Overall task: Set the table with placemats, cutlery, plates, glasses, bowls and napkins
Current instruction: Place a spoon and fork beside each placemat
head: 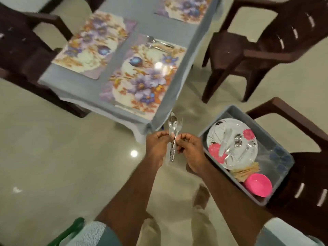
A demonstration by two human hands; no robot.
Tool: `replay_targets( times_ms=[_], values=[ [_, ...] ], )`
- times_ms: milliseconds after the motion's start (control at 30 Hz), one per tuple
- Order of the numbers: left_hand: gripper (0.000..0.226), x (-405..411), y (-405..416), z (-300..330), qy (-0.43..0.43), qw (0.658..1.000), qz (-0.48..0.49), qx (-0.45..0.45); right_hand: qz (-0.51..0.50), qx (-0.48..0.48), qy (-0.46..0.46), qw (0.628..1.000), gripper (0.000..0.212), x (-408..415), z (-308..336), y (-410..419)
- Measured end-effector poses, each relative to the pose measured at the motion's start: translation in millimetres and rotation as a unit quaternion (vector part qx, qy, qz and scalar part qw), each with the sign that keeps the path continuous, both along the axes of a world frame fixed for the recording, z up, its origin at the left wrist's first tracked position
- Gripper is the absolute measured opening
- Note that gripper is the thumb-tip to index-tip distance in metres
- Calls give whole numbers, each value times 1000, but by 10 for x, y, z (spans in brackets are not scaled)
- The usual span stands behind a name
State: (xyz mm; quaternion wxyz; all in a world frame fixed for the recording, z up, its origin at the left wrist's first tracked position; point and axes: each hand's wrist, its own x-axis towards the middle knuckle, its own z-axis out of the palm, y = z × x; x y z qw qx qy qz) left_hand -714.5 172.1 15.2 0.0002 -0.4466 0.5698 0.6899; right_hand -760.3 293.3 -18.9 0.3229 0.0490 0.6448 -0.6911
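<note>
— Steel first: we have a bundle of cutlery (173, 137) between us, the left hand (157, 143) and right hand (190, 148) both curled round the handles, fingers pinching them at the middle. A spoon (173, 121) and a fork (180, 122) point up out of the grip; a knife seems to sit behind them, though blur keeps us from being sure.

— What lies just right of the grip?

— A grey tub (262, 139) resting on a brown chair (305, 171). In it we count one flowered plate (232, 144) showing on top, with more cutlery lying on it, too smeared to count. Nearer us in the tub sit one pink bowl (257, 185) and some tan napkins (245, 172); bluish glasses (282, 157) stand at its right side, number unclear.

— And beyond the grip?

— The corner of the table (156, 118), under a grey cloth, stands just past the spoon tip. We count three floral placemats: the nearest placemat (142, 82) straight ahead, a second one (92, 45) to its left, a third (184, 8) far off at the top edge. One laid set of cutlery (160, 44) rests on the far end of the nearest mat.

— Anything round the table?

— Two more brown chairs, one far right (266, 47) and one far left (21, 47), both apart from our hands.
</note>
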Motion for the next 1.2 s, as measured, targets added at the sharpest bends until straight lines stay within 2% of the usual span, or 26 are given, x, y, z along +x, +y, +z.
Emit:
replay_targets(
  times_ms=[267, 333, 567, 767, 933, 1067, 1200],
  values=[
    [10, 1256, -1930, 512, 12, 995, 88, -44, 108, -49, 24, 993, 11, 1133, 480, -1963],
    [10, 1450, -2289, 607, 14, 993, 108, -43, 134, -40, 28, 990, 8, 1276, 553, -2371],
    [12, 1711, -3460, 685, 24, 992, 113, -41, 175, -41, 1, 984, 20, 1361, 625, -3579],
    [10, 1286, -4640, 722, 28, 995, 86, -46, 149, -47, -7, 988, 14, 960, 678, -4709],
    [11, 622, -5595, 702, 15, 998, 38, -44, 130, -21, 11, 991, 21, 291, 730, -5572],
    [10, 120, -6109, 700, 11, 999, -14, -30, 92, -20, -24, 995, 33, -169, 784, -5995],
    [4, -402, -6436, 663, 6, 997, -81, -12, 17, -34, -53, 998, 29, -541, 805, -6219]
  ],
)
